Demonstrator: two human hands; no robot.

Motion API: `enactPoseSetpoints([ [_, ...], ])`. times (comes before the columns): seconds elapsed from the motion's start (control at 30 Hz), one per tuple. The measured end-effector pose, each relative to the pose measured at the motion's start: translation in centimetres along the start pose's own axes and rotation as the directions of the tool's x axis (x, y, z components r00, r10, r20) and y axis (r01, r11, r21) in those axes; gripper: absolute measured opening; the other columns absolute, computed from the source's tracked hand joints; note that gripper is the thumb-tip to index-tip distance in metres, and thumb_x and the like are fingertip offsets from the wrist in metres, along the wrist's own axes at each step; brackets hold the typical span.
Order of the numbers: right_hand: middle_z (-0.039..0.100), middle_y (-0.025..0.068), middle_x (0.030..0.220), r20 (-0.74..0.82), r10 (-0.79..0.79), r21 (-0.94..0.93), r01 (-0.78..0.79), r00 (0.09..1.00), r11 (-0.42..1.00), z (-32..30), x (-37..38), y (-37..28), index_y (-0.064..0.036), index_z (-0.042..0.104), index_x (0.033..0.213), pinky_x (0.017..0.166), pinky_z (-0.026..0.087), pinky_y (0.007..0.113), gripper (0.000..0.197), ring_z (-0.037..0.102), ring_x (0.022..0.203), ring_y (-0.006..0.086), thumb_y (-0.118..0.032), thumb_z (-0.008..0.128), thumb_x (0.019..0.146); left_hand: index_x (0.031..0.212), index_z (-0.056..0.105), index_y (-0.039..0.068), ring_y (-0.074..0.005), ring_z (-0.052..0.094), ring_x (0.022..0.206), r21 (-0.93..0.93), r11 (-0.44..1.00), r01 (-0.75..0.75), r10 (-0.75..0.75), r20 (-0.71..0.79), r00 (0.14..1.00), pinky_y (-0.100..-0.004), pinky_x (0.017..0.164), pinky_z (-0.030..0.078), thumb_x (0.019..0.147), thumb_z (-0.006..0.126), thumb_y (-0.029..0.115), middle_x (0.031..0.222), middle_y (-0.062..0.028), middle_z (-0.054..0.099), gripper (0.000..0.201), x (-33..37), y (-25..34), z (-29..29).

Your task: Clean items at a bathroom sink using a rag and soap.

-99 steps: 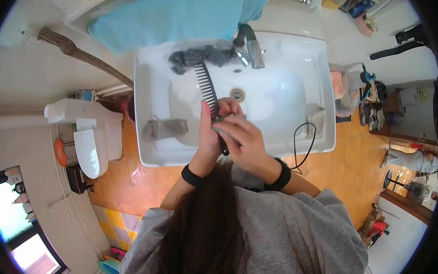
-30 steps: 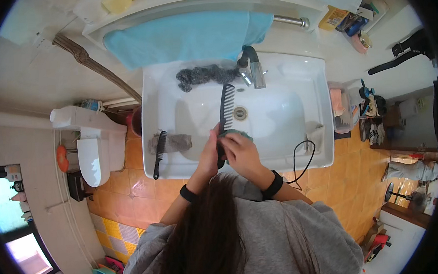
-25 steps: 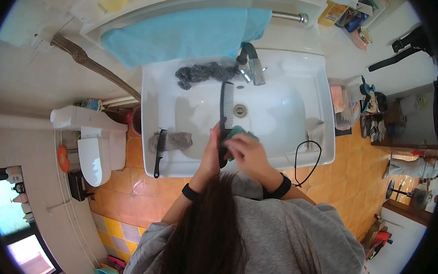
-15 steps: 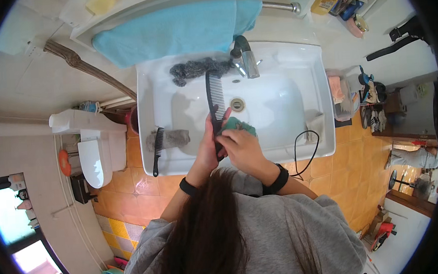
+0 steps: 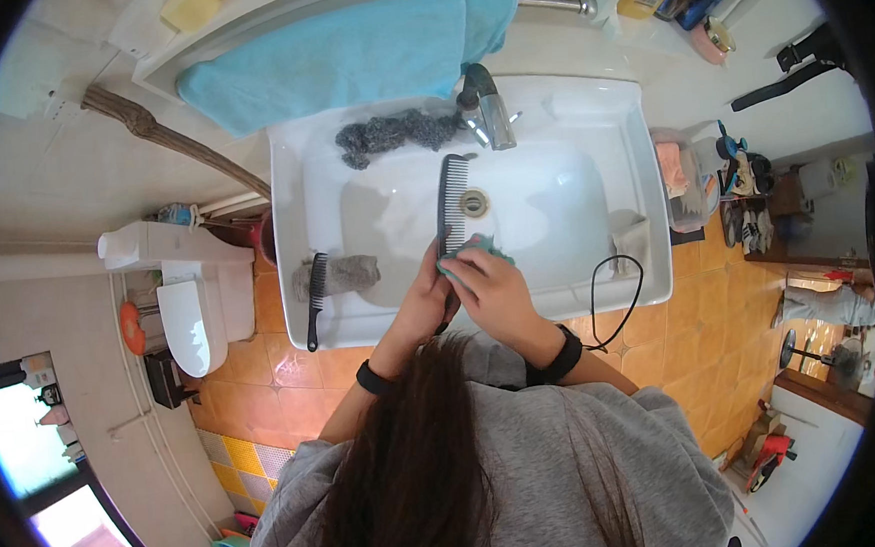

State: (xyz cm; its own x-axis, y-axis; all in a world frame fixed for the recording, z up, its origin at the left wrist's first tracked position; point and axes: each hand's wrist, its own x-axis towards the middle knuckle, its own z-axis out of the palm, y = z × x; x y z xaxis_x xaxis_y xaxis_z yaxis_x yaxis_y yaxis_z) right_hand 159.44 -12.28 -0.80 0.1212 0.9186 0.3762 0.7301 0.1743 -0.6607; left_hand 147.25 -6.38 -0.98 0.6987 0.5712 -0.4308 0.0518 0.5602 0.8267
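Over the white sink (image 5: 480, 316), my left hand (image 5: 424, 299) is closed around the handle of a black comb (image 5: 450, 200), whose teeth face right. My right hand (image 5: 499, 295) pinches a green cloth (image 5: 491, 247) against the comb, just above the left hand. Part of the handle is hidden by my fingers. On the sink's left rim a second black comb (image 5: 316, 301) lies partly over a folded grey cloth (image 5: 349, 274). The metal drain (image 5: 473, 203) is just right of the held comb.
A faucet (image 5: 493, 120) stands at the sink's back, beside a dark grey mesh bundle (image 5: 394, 136). A light cloth (image 5: 631, 247) and a black cord loop (image 5: 592, 299) are on the right rim. A blue towel (image 5: 334, 59) hangs behind. The toilet (image 5: 185, 314) stands at left.
The held comb has shifted right and stands nearer the drain. My right hand with the green cloth has moved up along the comb from the handle toward the teeth.
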Motion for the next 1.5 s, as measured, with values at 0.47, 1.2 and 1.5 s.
enactPoseSetpoints([
  [0.47,0.06,0.0064,0.083,-0.349,0.164,-0.077,-0.202,0.923,0.976,-3.2,2.4,2.6,-0.0099,0.062,0.085,0.062,0.046,0.032,0.017,0.058,0.071,0.0236,-0.007,0.064,0.069,0.119,0.036,0.004,-0.0269,0.054,0.064,0.613,0.788,0.055,-0.207,0.179,0.962,-0.0364,0.062,0.042,0.087,0.041,0.01,0.071,-0.0175,0.053,0.033,-2.1,2.2,-1.3],
  [1.2,0.058,0.0103,0.082,-0.188,0.305,0.068,-0.297,0.934,0.952,-4.6,0.6,2.8,-0.0049,0.061,0.087,0.059,0.046,0.029,0.011,0.058,0.068,0.0244,-0.007,0.06,0.077,0.113,0.043,0.005,-0.0165,0.057,0.055,0.569,0.81,-0.143,0.204,-0.045,0.978,-0.0298,0.05,0.045,0.087,0.048,0.008,0.074,-0.0104,0.06,0.027,-1.1,-2.5,-3.6],
  [1.5,0.059,0.0098,0.081,-0.282,0.312,0.125,-0.287,0.907,0.95,-3.3,2.3,1.7,-0.005,0.058,0.087,0.059,0.046,0.031,0.011,0.059,0.069,0.0253,-0.007,0.061,0.077,0.133,0.025,0.008,-0.0083,0.043,0.043,0.153,0.987,0.042,-0.075,0.222,0.972,-0.0196,0.041,0.037,0.091,0.038,0.007,0.077,-0.0074,0.052,0.044,-1.6,0.7,-1.5],
])
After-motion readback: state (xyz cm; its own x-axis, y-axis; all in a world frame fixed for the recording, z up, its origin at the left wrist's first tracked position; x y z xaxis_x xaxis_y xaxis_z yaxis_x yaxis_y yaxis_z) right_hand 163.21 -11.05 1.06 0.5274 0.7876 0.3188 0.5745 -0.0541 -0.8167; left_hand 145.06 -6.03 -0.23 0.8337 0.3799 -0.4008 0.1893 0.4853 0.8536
